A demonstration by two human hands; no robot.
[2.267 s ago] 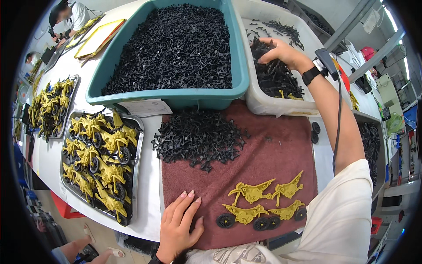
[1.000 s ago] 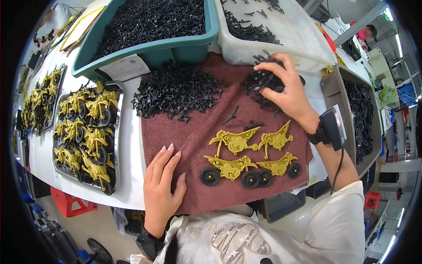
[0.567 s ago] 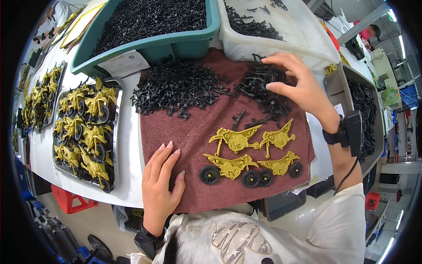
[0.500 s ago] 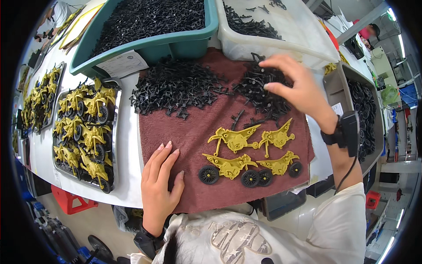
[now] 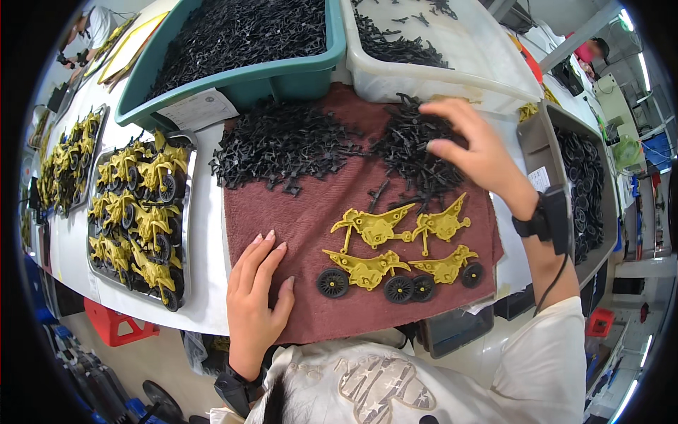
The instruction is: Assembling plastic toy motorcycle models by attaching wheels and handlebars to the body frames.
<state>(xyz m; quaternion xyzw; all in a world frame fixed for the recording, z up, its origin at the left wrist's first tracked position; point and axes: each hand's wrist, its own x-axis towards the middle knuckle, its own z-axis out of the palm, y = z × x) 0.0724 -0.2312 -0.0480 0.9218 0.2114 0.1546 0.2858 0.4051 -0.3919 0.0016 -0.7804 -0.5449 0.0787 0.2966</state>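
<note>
My left hand (image 5: 256, 300) lies on the brown-red cloth (image 5: 282, 215) with its fingers stretched out and nothing in them. Over the right-hand pile of small black plastic parts (image 5: 413, 148) is my right hand (image 5: 477, 145); its thumb and forefinger are apart, and I see nothing between them. The other fingers are partly hidden. Toward the right of the cloth, yellow toy motorbike body halves lie in two rows: an upper pair (image 5: 374, 225) without wheels and a lower pair (image 5: 365, 268) with black wheels (image 5: 332, 283) at their ends. A larger heap of black parts (image 5: 282, 145) spreads left of my right hand.
A teal bin (image 5: 282, 67) and a whitish bin (image 5: 424, 90), both holding black parts, stand at the back. On the left are metal trays (image 5: 189, 212) of yellow toy motorbikes (image 5: 152, 230). A grey crate (image 5: 540, 145) of black wheels stands at right.
My right hand has shifted slightly down over the black pile, its thumb and forefinger still apart. The left hand stays put. The whole view has shifted slightly.
</note>
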